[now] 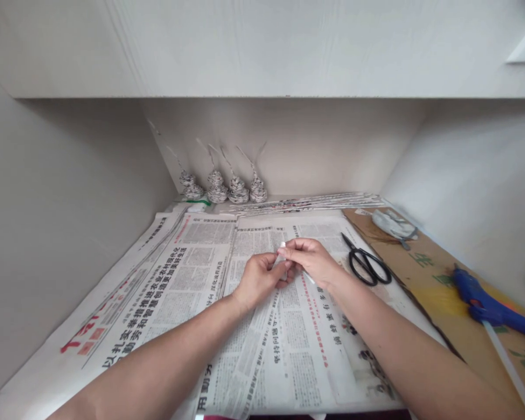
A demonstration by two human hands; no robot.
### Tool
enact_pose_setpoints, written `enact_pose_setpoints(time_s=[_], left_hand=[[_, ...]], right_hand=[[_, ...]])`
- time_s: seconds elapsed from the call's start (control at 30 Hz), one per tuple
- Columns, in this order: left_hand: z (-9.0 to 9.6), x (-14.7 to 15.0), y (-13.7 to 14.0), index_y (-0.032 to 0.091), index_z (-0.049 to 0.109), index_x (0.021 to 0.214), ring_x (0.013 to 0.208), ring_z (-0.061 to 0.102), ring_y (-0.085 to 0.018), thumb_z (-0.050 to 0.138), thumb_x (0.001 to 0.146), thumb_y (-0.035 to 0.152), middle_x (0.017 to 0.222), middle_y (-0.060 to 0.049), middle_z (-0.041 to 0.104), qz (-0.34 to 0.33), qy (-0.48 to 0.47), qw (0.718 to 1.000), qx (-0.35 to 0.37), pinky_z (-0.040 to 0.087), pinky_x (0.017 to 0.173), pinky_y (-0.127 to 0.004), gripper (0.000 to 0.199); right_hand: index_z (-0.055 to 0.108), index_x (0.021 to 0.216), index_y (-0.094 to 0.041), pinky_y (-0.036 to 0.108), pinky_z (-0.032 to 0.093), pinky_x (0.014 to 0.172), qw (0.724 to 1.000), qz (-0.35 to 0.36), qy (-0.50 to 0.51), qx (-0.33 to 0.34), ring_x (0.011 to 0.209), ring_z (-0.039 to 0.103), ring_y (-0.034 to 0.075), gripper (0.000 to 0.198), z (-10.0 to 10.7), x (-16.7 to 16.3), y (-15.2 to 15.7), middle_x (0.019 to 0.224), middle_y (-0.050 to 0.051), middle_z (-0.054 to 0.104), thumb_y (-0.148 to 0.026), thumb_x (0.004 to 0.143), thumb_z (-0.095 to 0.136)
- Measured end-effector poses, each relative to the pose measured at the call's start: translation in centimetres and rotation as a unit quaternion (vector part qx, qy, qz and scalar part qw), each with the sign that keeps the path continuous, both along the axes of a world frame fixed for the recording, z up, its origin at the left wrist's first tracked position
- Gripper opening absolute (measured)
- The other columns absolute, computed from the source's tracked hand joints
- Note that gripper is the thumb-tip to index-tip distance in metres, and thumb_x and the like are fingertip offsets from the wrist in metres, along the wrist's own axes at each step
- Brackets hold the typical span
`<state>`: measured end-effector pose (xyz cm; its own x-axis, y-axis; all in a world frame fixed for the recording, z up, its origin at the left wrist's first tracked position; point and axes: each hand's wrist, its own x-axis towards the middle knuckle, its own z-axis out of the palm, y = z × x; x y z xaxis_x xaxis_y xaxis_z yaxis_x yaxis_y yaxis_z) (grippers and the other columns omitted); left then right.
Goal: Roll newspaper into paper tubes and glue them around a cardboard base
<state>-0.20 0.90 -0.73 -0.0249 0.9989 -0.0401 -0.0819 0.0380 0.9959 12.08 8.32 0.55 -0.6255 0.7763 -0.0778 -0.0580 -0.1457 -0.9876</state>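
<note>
Over the newspaper [201,256], my left hand [262,276] pinches a narrow white paper piece [282,245], fingertips drawn together; my right hand [310,259] pinches it too, thumb against fingers. Uneven pressure could let it slip or crease; a rightward swing could knock the nearby black scissors [357,253].

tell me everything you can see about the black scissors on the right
The black metal-looking scissors have short, dark, pointed blades and two large, rounded handle loops, set side by side. They lie flat, blades together or nearly so, the tip pointing away from the person and leftward, the loops toward the right. Under them is pale printed paper, and the right loop sits close to the edge of the brown cardboard sheet. Neither hand touches them; the bare right hand is nearer.
</note>
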Motion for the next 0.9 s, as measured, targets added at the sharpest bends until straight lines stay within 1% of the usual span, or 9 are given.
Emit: enact_pose_setpoints(time_s=[0.13, 0.23, 0.33, 0.43, 0.57, 0.63, 0.77, 0.83, 0.9], left_hand=[[-0.08, 0.03, 0.07, 0.010, 0.063, 0.080, 0.069, 0.062, -0.015, 0.058, 0.080, 0.040, 0.078, -0.009, 0.065, -0.014, -0.007, 1.000, -0.011, 0.052, 0.059, -0.026, 0.030], [-0.06, -0.03, 0.11, 0.010, 0.063, 0.081, 0.071, 0.061, -0.016, 0.058, 0.080, 0.039, 0.079, -0.009, 0.064, -0.025, -0.016, 1.000, -0.002, 0.052, 0.059, -0.026, 0.030], [-0.06, -0.09, 0.13, 0.009, 0.063, 0.081, 0.071, 0.061, -0.015, 0.056, 0.081, 0.039, 0.076, -0.009, 0.063, -0.030, -0.020, 0.999, 0.011, 0.051, 0.062, -0.027, 0.031], [-0.07, -0.11, 0.11, 0.009, 0.063, 0.080, 0.070, 0.061, -0.015, 0.055, 0.082, 0.040, 0.076, -0.009, 0.063, -0.038, -0.015, 0.999, 0.010, 0.051, 0.063, -0.027, 0.032], [0.02, -0.10, 0.05, 0.009, 0.063, 0.086, 0.072, 0.061, -0.015, 0.053, 0.083, 0.039, 0.077, -0.009, 0.063, -0.062, -0.028, 0.998, 0.010, 0.051, 0.064, -0.027, 0.032], [0.11, -0.10, 0.03, 0.009, 0.063, 0.086, 0.073, 0.061, -0.016, 0.052, 0.084, 0.040, 0.076, -0.009, 0.063, -0.069, -0.030, 0.997, 0.010, 0.051, 0.064, -0.028, 0.032], [0.25, -0.11, 0.01, 0.009, 0.062, 0.082, 0.073, 0.062, -0.017, 0.052, 0.083, 0.042, 0.075, -0.010, 0.063, -0.074, -0.029, 0.997, 0.006, 0.051, 0.065, -0.028, 0.034], [0.26, -0.14, -0.03, 0.010, 0.063, 0.081, 0.074, 0.062, -0.016, 0.053, 0.083, 0.043, 0.077, -0.010, 0.064, -0.077, -0.031, 0.997, 0.007, 0.051, 0.066, -0.028, 0.035], [0.24, -0.17, -0.08, 0.010, 0.063, 0.084, 0.074, 0.062, -0.015, 0.056, 0.081, 0.043, 0.078, -0.010, 0.065, -0.081, -0.024, 0.996, 0.007, 0.051, 0.067, -0.027, 0.034]], right_hand=[[0.053, 0.066, -0.017, 0.022, 0.039, 0.034, 1.000, 0.000, 0.002, -0.007, 0.035, 0.051, 0.011, 0.030, -0.25, -0.07, 0.06, 0.049, -0.004, 0.057, -0.040, 0.068, 0.073], [0.059, 0.077, -0.017, 0.022, 0.041, 0.036, 1.000, 0.021, -0.005, 0.005, 0.037, 0.052, 0.010, 0.026, -0.11, 0.13, 0.15, 0.054, -0.003, 0.059, -0.040, 0.071, 0.071], [0.063, 0.087, -0.016, 0.023, 0.043, 0.040, 0.999, 0.042, -0.010, 0.016, 0.040, 0.054, 0.011, 0.028, 0.03, 0.34, 0.23, 0.057, -0.002, 0.060, -0.039, 0.073, 0.069], [0.060, 0.079, -0.016, 0.023, 0.041, 0.037, 0.999, 0.036, -0.007, 0.005, 0.039, 0.054, 0.012, 0.026, -0.19, 0.35, 0.29, 0.054, -0.002, 0.059, -0.039, 0.072, 0.069], [0.052, 0.070, -0.018, 0.020, 0.034, 0.031, 0.999, 0.027, -0.001, -0.019, 0.033, 0.050, 0.012, 0.029, -0.43, 0.23, 0.29, 0.046, -0.005, 0.054, -0.040, 0.071, 0.071], [0.050, 0.069, -0.019, 0.020, 0.033, 0.030, 0.999, 0.038, -0.002, -0.021, 0.033, 0.050, 0.012, 0.029, -0.23, 0.25, 0.24, 0.044, -0.005, 0.053, -0.041, 0.072, 0.070], [0.055, 0.076, -0.017, 0.020, 0.037, 0.034, 0.997, 0.072, -0.014, 0.000, 0.037, 0.053, 0.011, 0.027, 0.24, 0.48, 0.25, 0.051, -0.003, 0.058, -0.041, 0.074, 0.068], [0.055, 0.074, -0.017, 0.020, 0.037, 0.034, 0.997, 0.069, -0.018, 0.004, 0.036, 0.053, 0.011, 0.028, 0.17, 0.58, 0.33, 0.051, -0.003, 0.058, -0.042, 0.073, 0.069], [0.053, 0.071, -0.017, 0.020, 0.036, 0.032, 0.998, 0.058, -0.024, -0.007, 0.035, 0.053, 0.012, 0.030, -0.07, 0.62, 0.41, 0.048, -0.004, 0.056, -0.043, 0.071, 0.069]])
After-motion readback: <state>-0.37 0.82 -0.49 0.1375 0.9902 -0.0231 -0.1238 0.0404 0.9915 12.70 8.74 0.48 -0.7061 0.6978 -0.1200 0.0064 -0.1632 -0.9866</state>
